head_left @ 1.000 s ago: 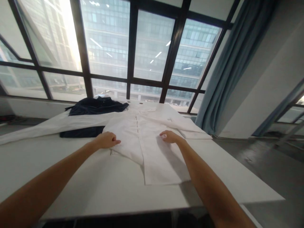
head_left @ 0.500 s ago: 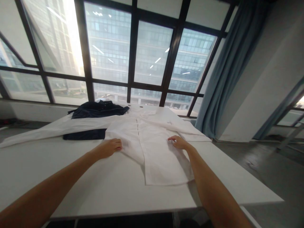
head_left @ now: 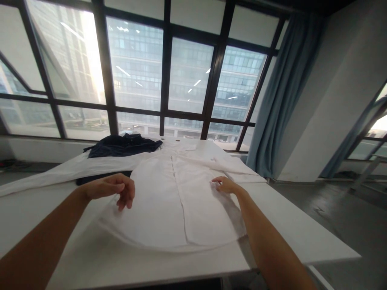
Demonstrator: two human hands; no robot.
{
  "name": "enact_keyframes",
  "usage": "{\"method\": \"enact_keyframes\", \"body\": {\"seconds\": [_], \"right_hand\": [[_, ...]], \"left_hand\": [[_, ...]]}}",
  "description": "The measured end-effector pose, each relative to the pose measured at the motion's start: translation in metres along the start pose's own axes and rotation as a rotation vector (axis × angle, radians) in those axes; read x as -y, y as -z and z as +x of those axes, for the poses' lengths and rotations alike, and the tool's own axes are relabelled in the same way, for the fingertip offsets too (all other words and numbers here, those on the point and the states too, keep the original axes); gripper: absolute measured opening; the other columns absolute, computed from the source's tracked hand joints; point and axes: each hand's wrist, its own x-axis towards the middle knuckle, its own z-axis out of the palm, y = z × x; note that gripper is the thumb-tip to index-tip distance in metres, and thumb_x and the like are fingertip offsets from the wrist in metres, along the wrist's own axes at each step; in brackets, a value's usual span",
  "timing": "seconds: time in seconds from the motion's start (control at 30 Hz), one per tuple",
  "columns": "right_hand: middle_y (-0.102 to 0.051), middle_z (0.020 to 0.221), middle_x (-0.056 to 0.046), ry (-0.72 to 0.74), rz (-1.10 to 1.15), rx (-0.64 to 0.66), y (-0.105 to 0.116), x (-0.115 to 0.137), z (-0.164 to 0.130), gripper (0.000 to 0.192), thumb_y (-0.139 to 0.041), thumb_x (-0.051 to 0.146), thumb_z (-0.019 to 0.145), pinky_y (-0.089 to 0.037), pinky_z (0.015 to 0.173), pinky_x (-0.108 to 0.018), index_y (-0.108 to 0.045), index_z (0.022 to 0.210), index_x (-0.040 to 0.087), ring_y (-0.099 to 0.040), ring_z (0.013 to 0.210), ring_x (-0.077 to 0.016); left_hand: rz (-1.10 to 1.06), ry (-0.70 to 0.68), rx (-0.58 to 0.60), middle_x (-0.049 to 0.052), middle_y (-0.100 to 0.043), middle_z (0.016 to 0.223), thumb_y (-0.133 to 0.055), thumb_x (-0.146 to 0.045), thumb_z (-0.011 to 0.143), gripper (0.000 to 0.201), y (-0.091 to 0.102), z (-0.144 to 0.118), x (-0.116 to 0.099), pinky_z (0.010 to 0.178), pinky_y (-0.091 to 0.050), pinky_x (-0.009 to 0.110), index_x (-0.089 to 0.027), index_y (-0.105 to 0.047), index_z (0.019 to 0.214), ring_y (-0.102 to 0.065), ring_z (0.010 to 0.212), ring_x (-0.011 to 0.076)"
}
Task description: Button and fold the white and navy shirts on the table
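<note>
One white shirt (head_left: 169,201) lies front-up across the middle of the worktop (head_left: 302,237), its buttoned placket running from the collar at the far edge toward the near edge, so that the whole front is spread where both hands can reach it. Its hem bulges in a curve just short of the near edge, and its left sleeve (head_left: 54,171) stretches out flat toward the far left corner. The left hand (head_left: 110,188) hovers above the shirt's left side panel, fingers (head_left: 127,197) loosely curled and pointing down, gripping nothing; the cloth lies just below the fingertips, apart from them as far as I can tell, with a soft shadow under the hand. The right hand (head_left: 225,185) rests on the shirt's right side near the armpit seam, fingers (head_left: 216,183) bent and pressed on the fabric; it looks like a light pinch or a flat press, but I cannot tell which, and that hold seems meant to keep the panel from sliding. Beyond the left sleeve, toward the far left part of the worktop, a dark navy garment (head_left: 121,147) lies crumpled, partly under the sleeve. Behind the far edge stand tall black-framed windows (head_left: 163,80), and a blue curtain (head_left: 281,92) hangs at the right.
</note>
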Motion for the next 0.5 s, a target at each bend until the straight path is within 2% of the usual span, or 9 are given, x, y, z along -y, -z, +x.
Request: {"method": "enact_keyframes", "body": {"seconds": [0.03,0.1,0.17,0.23,0.3,0.37,0.43,0.5], "right_hand": [[-0.065,0.12,-0.006,0.0,-0.006,0.005,0.001,0.001,-0.001,0.054,-0.059,0.012,0.067,-0.046,0.088,-0.029,-0.066,0.119,0.024,-0.06,0.104,-0.0242],[-0.064,0.121,-0.007,0.002,-0.028,0.015,0.003,0.005,-0.003,0.051,-0.061,0.014,0.068,-0.046,0.088,-0.029,-0.067,0.118,0.025,-0.061,0.103,-0.0243],[-0.061,0.126,-0.009,0.025,-0.055,0.015,0.005,0.009,-0.005,0.05,-0.063,0.014,0.068,-0.045,0.09,-0.029,-0.068,0.117,0.024,-0.058,0.108,-0.025],[-0.057,0.131,-0.011,0.065,-0.073,0.016,0.006,0.015,-0.008,0.049,-0.063,0.011,0.068,-0.042,0.094,-0.029,-0.07,0.115,0.024,-0.055,0.114,-0.0253],[-0.057,0.131,-0.012,0.093,-0.07,0.03,0.009,0.021,-0.011,0.049,-0.062,0.007,0.066,-0.04,0.095,-0.029,-0.071,0.112,0.023,-0.053,0.117,-0.025],[-0.06,0.127,-0.013,0.078,-0.053,0.062,0.012,0.027,-0.014,0.052,-0.063,0.004,0.063,-0.042,0.092,-0.028,-0.073,0.11,0.023,-0.056,0.113,-0.0251],[-0.064,0.12,-0.013,0.018,-0.047,0.124,0.018,0.032,-0.017,0.055,-0.064,0.003,0.059,-0.045,0.086,-0.028,-0.072,0.111,0.022,-0.06,0.104,-0.0254],[-0.068,0.111,-0.011,-0.056,-0.071,0.221,0.024,0.036,-0.02,0.059,-0.067,0.004,0.055,-0.048,0.08,-0.028,-0.072,0.112,0.021,-0.063,0.095,-0.0246]], "left_hand": [[0.024,0.027,-0.031,0.011,-0.07,0.075,-0.043,-0.083,0.066,0.07,-0.004,0.008,0.004,0.06,-0.049,0.035,-0.019,-0.066,0.081,-0.06,0.06,0.021],[0.134,0.036,-0.166,0.012,-0.072,0.084,-0.036,-0.081,0.073,0.072,-0.015,0.028,0.014,0.069,-0.051,0.035,-0.018,-0.067,0.09,-0.063,0.07,0.0224],[0.316,-0.019,-0.308,0.011,-0.071,0.103,-0.034,-0.075,0.08,0.068,-0.028,0.048,0.028,0.087,-0.048,0.037,-0.019,-0.067,0.1,-0.063,0.093,0.0246],[0.519,-0.087,-0.375,0.01,-0.059,0.13,-0.036,-0.069,0.084,0.064,-0.04,0.063,0.044,0.105,-0.035,0.038,-0.022,-0.062,0.118,-0.051,0.121,0.0251],[0.678,-0.095,-0.312,0.007,-0.038,0.149,-0.037,-0.066,0.086,0.065,-0.049,0.07,0.057,0.114,-0.02,0.041,-0.025,-0.049,0.136,-0.032,0.137,0.0246],[0.751,-0.034,-0.173,0.006,-0.023,0.155,-0.033,-0.065,0.089,0.068,-0.054,0.071,0.063,0.115,-0.011,0.044,-0.027,-0.034,0.146,-0.018,0.143,0.0248],[0.764,0.044,-0.047,0.007,-0.014,0.157,-0.03,-0.065,0.09,0.07,-0.056,0.066,0.063,0.115,-0.008,0.047,-0.028,-0.024,0.149,-0.011,0.144,0.0261],[0.762,0.078,0.042,0.008,-0.01,0.157,-0.034,-0.066,0.088,0.075,-0.056,0.059,0.058,0.114,-0.009,0.048,-0.026,-0.02,0.15,-0.009,0.144,0.0281]]}}
